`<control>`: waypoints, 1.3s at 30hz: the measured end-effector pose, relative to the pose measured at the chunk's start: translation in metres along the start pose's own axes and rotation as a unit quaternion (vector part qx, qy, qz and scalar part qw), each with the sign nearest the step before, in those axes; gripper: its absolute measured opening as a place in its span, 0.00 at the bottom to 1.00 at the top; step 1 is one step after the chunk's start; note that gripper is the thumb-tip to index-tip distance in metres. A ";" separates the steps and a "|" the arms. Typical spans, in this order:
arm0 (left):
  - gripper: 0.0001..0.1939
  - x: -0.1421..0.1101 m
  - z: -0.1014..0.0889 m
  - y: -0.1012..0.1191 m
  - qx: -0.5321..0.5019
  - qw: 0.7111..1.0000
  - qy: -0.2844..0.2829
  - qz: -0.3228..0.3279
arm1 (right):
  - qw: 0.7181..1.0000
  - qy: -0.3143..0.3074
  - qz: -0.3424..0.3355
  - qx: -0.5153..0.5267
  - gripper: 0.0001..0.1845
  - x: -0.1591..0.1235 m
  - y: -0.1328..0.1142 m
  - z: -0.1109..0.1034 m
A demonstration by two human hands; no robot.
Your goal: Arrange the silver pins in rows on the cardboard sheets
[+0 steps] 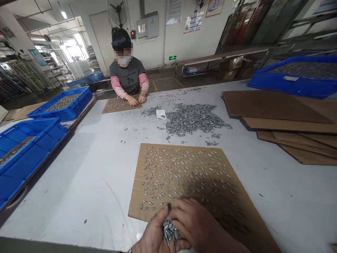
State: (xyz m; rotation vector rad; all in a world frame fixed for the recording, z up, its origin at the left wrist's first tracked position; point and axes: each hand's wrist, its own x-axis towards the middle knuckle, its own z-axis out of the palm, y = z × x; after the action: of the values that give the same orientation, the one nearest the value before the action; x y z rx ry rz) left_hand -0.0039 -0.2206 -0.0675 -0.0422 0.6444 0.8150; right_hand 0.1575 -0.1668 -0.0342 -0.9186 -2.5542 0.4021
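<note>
My left hand (154, 233) is cupped, palm up, at the bottom of the view. In it lies a heap of small grey spindle-shaped metal pieces (170, 232). My right hand (192, 218) reaches across beside the left thumb, fingers curled together; what its fingertips hold, if anything, is hidden. Both hands are over the near edge of a cardboard sheet (135, 207). Spread across that sheet are many similar metal pieces (179, 165) in loose rows, spaced apart. The right forearm shades the sheet's near right part.
A large pile of metal pieces (195, 119) lies on the white table (100, 168) beyond the sheet. Stacked cardboard (276, 107) and a blue crate (292, 82) are right; blue crates (63, 105) stand left. A co-worker (129, 75) handles another cardboard sheet (113, 105) opposite.
</note>
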 end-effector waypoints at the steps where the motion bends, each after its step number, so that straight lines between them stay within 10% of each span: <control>1: 0.26 0.002 0.000 -0.002 -0.002 1.000 0.005 -0.008 | 0.999 0.030 -0.005 -0.023 0.08 -0.009 -0.006 0.008; 6: 0.24 0.002 0.001 -0.008 -0.018 0.999 0.007 -0.044 | 0.997 0.063 0.009 -0.043 0.06 -0.034 -0.019 0.028; 16: 0.23 -0.005 0.004 -0.006 0.098 0.991 0.034 0.080 | 0.997 -0.022 0.073 0.030 0.11 -0.010 -0.012 -0.022; 27: 0.27 -0.017 0.012 -0.002 0.108 0.989 0.062 0.085 | 0.969 -0.066 0.153 0.182 0.12 -0.005 -0.008 -0.031; 39: 0.23 -0.015 0.005 -0.001 0.108 0.990 0.059 0.068 | 0.967 -0.124 0.223 -0.030 0.12 0.047 0.053 -0.006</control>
State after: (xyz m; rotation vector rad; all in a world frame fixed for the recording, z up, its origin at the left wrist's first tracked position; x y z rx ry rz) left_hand -0.0079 -0.2299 -0.0552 0.1520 0.8518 0.8741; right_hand 0.1561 -0.0956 -0.0370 -1.5613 -2.5725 0.6030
